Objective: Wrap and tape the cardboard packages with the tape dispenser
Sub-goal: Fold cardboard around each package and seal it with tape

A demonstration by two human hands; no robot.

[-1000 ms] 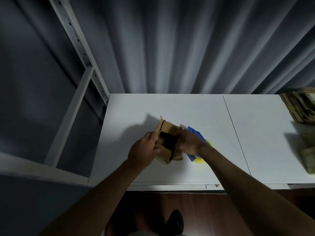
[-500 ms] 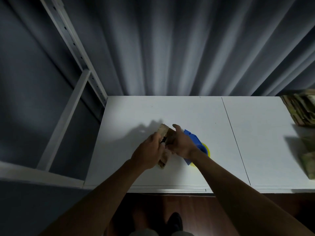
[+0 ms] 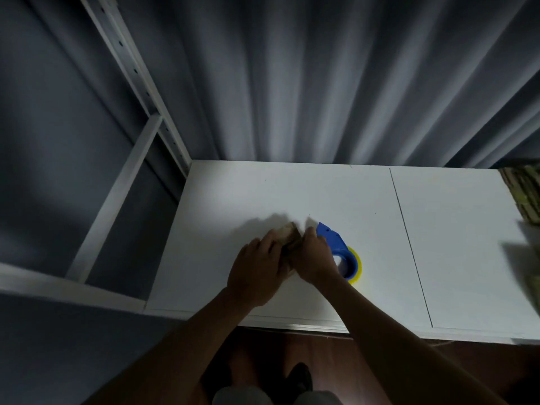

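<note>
Cardboard package (image 3: 290,239), folded small, is gripped between left hand (image 3: 257,273) and right hand (image 3: 314,257) near the table's (image 3: 455,247) front edge; it could spring open before the tape dispenser (image 3: 340,251) just beside is grabbed.

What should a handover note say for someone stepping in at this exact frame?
Left hand and right hand both grip the small cardboard package, pressing it together on the white table. The blue tape dispenser lies untouched on the table just right of the right hand. More cardboard is stacked at the far right edge. Done: package folded up. Left: pick up the dispenser, tape this package, then the rest.
</note>
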